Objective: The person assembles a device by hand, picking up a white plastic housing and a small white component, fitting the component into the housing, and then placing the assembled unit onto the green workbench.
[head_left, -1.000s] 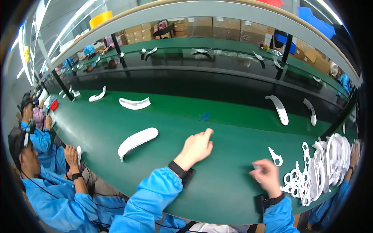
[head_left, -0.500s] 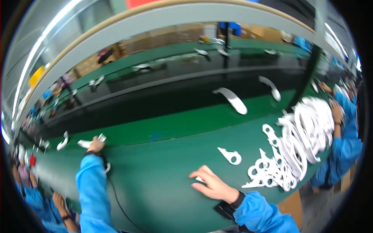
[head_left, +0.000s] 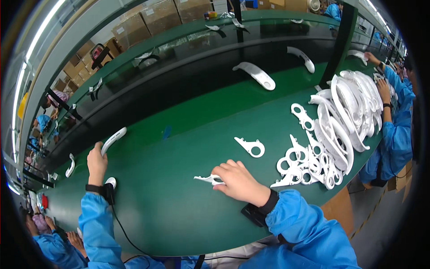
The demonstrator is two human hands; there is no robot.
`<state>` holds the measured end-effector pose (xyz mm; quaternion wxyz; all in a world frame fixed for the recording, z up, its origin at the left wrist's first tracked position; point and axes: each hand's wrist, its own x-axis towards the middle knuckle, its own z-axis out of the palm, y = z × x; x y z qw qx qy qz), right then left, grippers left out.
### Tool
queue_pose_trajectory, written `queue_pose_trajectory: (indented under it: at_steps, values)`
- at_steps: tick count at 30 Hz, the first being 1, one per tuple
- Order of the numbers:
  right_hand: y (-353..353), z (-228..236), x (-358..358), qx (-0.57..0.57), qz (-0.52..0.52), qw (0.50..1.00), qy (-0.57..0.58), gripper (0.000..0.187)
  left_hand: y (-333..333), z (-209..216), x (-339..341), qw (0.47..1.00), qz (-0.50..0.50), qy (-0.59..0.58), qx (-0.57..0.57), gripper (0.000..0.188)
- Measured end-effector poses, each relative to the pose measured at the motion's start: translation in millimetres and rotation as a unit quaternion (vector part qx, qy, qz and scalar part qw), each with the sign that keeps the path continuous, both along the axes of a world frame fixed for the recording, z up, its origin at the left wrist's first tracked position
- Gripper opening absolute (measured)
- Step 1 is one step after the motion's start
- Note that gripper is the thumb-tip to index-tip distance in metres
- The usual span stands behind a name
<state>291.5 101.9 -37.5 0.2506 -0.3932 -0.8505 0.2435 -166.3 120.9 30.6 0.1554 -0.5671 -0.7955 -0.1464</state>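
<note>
Now the green counter (head_left: 188,148) is carrying everything, and the heap of white plastic parts (head_left: 340,121) at its right end is serving as the landmark. Compared with a moment ago, the view has swung and both hands have spread apart. Far to the left of the heap, the left hand (head_left: 96,162) is closing its fingers around the end of a long curved white shell (head_left: 113,140), which it was only reaching for before. Just left of the heap, the right hand (head_left: 239,181) is resting curled over a small flat white piece (head_left: 207,180), pinning it to the counter. A ringed white bracket (head_left: 251,146) is lying loose between that hand and the heap.
</note>
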Motion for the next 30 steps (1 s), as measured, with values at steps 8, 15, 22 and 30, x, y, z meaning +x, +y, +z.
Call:
queue_pose_trajectory:
  at_steps: [8, 15, 22, 30]
  values:
    - [6.9, 16.1, 7.8, -0.313, 0.084, 0.932, 0.163, 0.016, -123.8, -20.8, 139.5, 0.936, -0.340, 0.086, -0.001, 0.011]
    - [-35.7, 20.8, -39.7, -0.320, 0.135, 0.924, 0.161, 0.021, -150.4, -13.8, 173.2, 0.930, -0.335, 0.088, -0.124, 0.014]
    - [-68.8, 4.4, -43.3, -0.116, 0.112, 0.986, 0.041, 0.023, -130.1, 18.0, 186.9, 0.882, -0.450, -0.117, -0.070, 0.036]
    - [-51.5, 15.0, -23.7, -0.227, 0.053, 0.957, 0.171, 0.016, -120.2, -22.2, 183.1, 0.880, -0.464, 0.096, -0.028, 0.030]
